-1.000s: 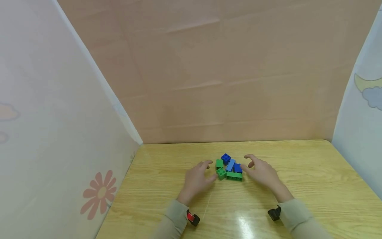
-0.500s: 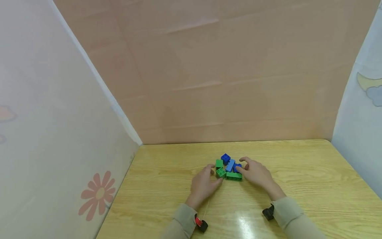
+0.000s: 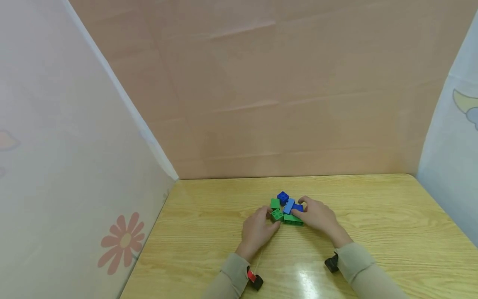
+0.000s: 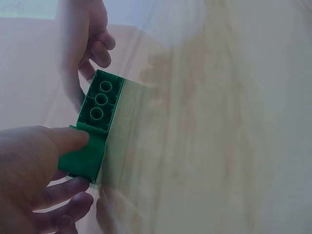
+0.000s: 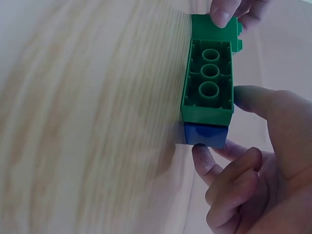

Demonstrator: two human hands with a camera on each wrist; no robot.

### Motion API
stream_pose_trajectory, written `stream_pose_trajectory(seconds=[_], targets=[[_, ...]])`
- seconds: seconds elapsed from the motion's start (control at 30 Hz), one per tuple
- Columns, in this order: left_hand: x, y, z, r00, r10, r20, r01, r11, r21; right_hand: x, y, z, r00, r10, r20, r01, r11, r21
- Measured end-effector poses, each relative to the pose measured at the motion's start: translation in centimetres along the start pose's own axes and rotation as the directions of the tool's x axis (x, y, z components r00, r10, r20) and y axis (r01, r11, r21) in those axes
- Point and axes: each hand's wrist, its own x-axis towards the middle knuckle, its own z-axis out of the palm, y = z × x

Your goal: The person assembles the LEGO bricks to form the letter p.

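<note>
My left hand point(image 3: 257, 229) pinches a small square green brick point(image 3: 277, 215) between thumb and fingers; the left wrist view shows the thumb flat on that brick's side point(image 4: 85, 155). My right hand point(image 3: 319, 216) holds a dark blue brick point(image 3: 298, 207), thumb on the near side and fingers curled at its far end. Between the hands a long green brick point(image 3: 293, 220) lies on its side, its hollow underside facing me. In the right wrist view, the blue brick point(image 5: 205, 135) shows just beyond that long brick point(image 5: 208, 80).
A light blue brick point(image 3: 289, 206), another green brick point(image 3: 275, 203) and a second dark blue brick point(image 3: 283, 197) sit close behind on the wooden table point(image 3: 209, 207). A brown paper wall point(image 3: 239, 104) rises at the back, with pale walls on both sides.
Both hands have moved inward to the bricks. The left has closed on the square green brick, the right on the dark blue one. The bricks have barely moved.
</note>
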Motion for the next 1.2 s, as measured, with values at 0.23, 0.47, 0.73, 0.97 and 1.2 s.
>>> stream_pose_trajectory(seconds=[0.23, 0.47, 0.73, 0.97, 1.2], targets=[[-0.1, 0.1, -0.1, 1.000, 0.002, -0.014, -0.002, 1.000, 0.016, 0.2, -0.9, 0.1, 1.000, 0.020, 0.001, -0.020, 0.999, -0.044], [-0.1, 0.2, -0.1, 1.000, -0.007, -0.001, 0.007, 1.000, 0.001, 0.1, -1.0, 0.1, 0.999, 0.029, -0.021, -0.030, 0.999, -0.029], [-0.2, 0.2, -0.8, 1.000, -0.005, 0.006, 0.005, 1.000, -0.013, -0.2, -0.2, -0.2, 0.998, 0.015, -0.062, -0.014, 1.000, 0.007], [-0.4, -0.4, -1.0, 0.999, 0.025, 0.032, -0.025, 1.000, -0.013, -0.6, 0.7, -0.4, 0.993, 0.007, -0.119, 0.000, 0.998, 0.060], [-0.9, -0.7, -1.5, 0.994, 0.087, 0.070, -0.083, 0.995, -0.056, -1.4, 0.8, -1.0, 0.987, -0.001, -0.160, 0.019, 0.994, 0.111]])
